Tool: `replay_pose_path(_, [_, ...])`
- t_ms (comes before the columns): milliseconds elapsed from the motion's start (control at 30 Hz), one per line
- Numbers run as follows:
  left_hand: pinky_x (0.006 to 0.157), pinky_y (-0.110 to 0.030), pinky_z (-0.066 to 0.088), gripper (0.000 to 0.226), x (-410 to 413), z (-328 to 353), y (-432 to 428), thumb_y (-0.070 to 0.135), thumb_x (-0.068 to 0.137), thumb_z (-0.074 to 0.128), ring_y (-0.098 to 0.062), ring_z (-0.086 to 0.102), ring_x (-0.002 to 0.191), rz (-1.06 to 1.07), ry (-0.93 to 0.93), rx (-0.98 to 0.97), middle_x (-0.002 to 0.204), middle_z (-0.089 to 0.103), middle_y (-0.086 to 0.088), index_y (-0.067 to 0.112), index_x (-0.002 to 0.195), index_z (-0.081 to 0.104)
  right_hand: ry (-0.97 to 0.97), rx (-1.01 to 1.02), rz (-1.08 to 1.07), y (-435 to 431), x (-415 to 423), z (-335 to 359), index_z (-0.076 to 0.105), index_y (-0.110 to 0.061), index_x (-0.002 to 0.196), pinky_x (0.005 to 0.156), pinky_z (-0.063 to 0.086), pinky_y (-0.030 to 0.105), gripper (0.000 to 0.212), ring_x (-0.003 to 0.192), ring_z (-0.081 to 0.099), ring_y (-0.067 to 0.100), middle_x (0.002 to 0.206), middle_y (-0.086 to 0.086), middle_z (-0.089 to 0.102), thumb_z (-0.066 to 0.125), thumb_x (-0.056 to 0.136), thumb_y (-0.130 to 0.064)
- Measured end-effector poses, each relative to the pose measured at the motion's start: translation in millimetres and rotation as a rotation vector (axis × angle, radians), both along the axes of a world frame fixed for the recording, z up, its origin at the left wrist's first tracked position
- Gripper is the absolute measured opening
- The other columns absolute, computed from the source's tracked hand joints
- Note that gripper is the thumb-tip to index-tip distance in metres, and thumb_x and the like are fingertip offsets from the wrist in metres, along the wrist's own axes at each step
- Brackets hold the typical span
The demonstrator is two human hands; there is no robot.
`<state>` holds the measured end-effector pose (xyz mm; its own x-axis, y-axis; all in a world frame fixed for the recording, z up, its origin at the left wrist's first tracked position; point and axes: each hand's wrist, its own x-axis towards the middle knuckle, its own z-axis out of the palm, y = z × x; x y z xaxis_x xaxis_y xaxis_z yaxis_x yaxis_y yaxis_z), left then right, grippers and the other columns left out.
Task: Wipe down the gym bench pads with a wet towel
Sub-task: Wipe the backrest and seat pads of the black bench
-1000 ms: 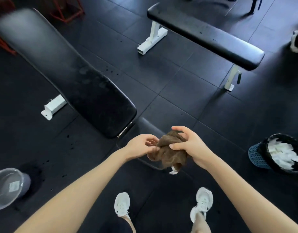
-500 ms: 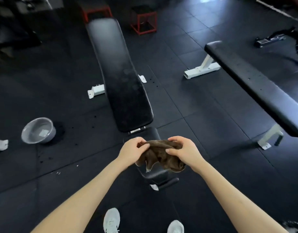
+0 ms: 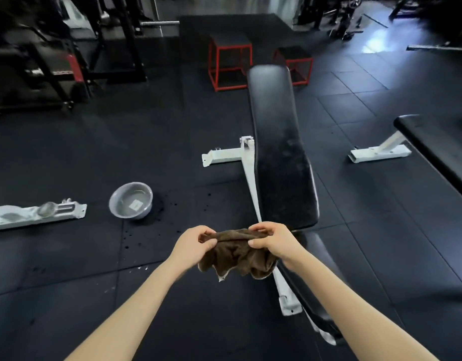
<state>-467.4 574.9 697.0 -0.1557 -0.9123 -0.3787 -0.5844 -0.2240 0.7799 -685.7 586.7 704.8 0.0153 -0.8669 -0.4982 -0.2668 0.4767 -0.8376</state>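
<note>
both your left hand (image 3: 192, 247) and right hand (image 3: 272, 242) pinch the top edge of the brown towel (image 3: 236, 254), hung just short of the near end of the back pad (image 3: 282, 152), probably to open it for wiping.

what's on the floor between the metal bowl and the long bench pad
Head view: from the bowl, dark-spotted floor mat, then the white frame rail beside the bench pad.
</note>
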Motion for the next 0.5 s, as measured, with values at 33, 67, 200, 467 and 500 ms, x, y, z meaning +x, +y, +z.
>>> replay_pose_path(33, [0.078, -0.026, 0.047, 0.01, 21, -2, -9, 0.018, 0.087, 0.063, -0.013, 0.062, 0.088, 0.031, -0.003, -0.009, 0.091, 0.069, 0.004, 0.019, 0.094, 0.068, -0.007, 0.004, 0.004, -12, 23, -2, 0.07, -0.017, 0.094, 0.077, 0.054, 0.027, 0.028, 0.082, 0.066, 0.018, 0.088, 0.003, 0.069, 0.076, 0.072, 0.0])
replay_pose_path(67, [0.076, -0.025, 0.045, 0.01, 42, -4, -18, 0.018, 0.087, 0.062, -0.013, 0.062, 0.088, 0.068, -0.009, -0.017, 0.092, 0.069, 0.003, 0.019, 0.094, 0.068, -0.013, 0.008, 0.007, -23, 46, -5, 0.069, -0.016, 0.094, 0.076, 0.055, 0.026, 0.029, 0.082, 0.066, 0.018, 0.088, 0.004, 0.069, 0.075, 0.072, 0.002])
replay_pose_path(200, [0.079, -0.029, 0.046, 0.01, 117, -22, -54, 0.019, 0.087, 0.061, -0.015, 0.061, 0.09, 0.222, -0.027, -0.018, 0.094, 0.068, 0.002, 0.018, 0.094, 0.068, -0.008, 0.02, 0.061, -69, 132, -19, 0.068, -0.017, 0.096, 0.065, 0.049, 0.018, 0.03, 0.082, 0.064, 0.016, 0.088, 0.0, 0.068, 0.072, 0.074, 0.003])
replay_pose_path(467, [0.062, -0.018, 0.041, 0.006, 234, -77, -167, 0.02, 0.088, 0.06, -0.013, 0.061, 0.08, 0.429, -0.005, 0.043, 0.083, 0.068, 0.003, 0.02, 0.088, 0.066, 0.003, 0.045, 0.106, -207, 263, -85, 0.069, -0.015, 0.101, 0.071, 0.049, 0.019, 0.031, 0.087, 0.064, 0.012, 0.096, -0.002, 0.069, 0.07, 0.074, 0.001])
replay_pose_path(500, [0.062, -0.019, 0.042, 0.006, 249, -86, -187, 0.019, 0.089, 0.06, -0.013, 0.061, 0.079, 0.443, 0.0, 0.062, 0.082, 0.068, 0.003, 0.02, 0.087, 0.066, -0.007, 0.058, 0.099, -229, 279, -98, 0.068, -0.015, 0.101, 0.072, 0.049, 0.02, 0.032, 0.088, 0.064, 0.012, 0.097, -0.002, 0.068, 0.07, 0.074, 0.001])
